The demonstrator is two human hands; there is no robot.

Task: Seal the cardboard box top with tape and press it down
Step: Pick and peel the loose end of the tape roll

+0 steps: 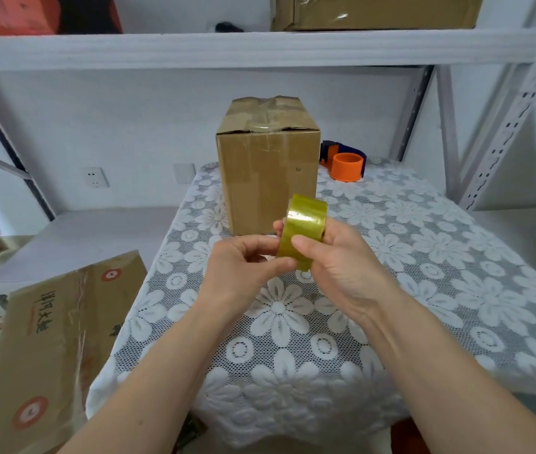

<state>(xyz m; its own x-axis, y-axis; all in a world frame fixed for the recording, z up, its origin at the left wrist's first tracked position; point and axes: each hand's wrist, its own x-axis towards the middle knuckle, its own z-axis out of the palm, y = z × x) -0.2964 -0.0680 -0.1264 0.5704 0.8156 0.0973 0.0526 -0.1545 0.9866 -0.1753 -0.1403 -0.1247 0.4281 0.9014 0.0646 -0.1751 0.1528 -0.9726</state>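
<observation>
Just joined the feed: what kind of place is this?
Probably a small packing or storage room: white metal shelving holding cartons, a cardboard box on a lace-covered table, and a tape dispenser.

Your single head-worn camera looks forward and down over the lace-covered table (391, 273), close above your left hand (243, 267) and right hand (342, 267), which sit mid-frame. The wide lens bends the metal shelving (227, 49) at the edges. The cardboard box (268, 168) stands farther off, near the table's far edge.
</observation>
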